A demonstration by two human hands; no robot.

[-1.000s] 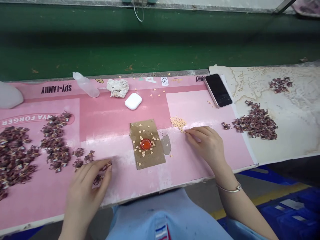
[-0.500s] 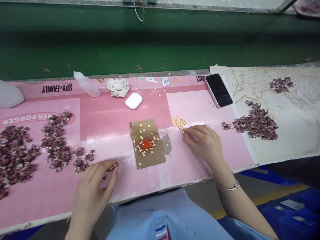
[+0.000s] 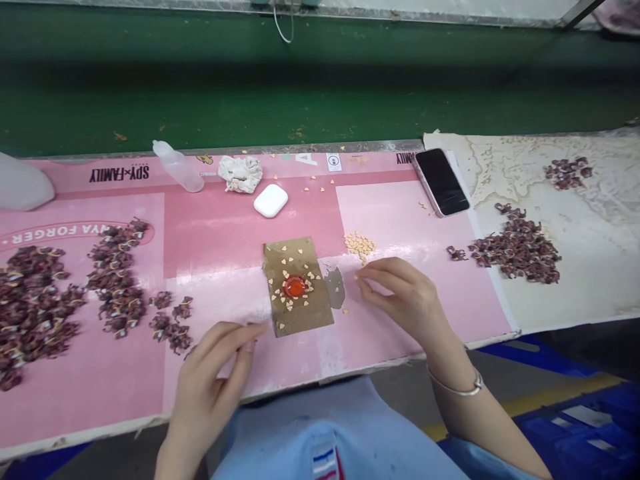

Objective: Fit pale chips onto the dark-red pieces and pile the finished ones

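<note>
My left hand (image 3: 213,383) rests at the pink mat's (image 3: 400,220) front edge. Its fingers are pinched together just left of the brown card (image 3: 320,313), around a small dark bow piece that is mostly hidden. On the card sits a red blob (image 3: 295,287) ringed by tiny cream hearts. My right hand (image 3: 407,297) hovers to the card's right, with thumb and forefinger pinching a tiny cream heart (image 3: 356,277). The little heap of cream hearts (image 3: 359,243) lies just beyond those fingers.
Dark bow pieces lie in heaps at the left (image 3: 115,280) and on the pale sheet at the right (image 3: 520,247). Along the back are a clear squeeze bottle (image 3: 179,167), a crumpled tissue (image 3: 241,173), a white earbud case (image 3: 271,200) and a phone (image 3: 441,181).
My left hand has slid right from the dark heap toward the brown card, carrying a dark piece. My right hand has drawn back from the cream heap toward the card.
</note>
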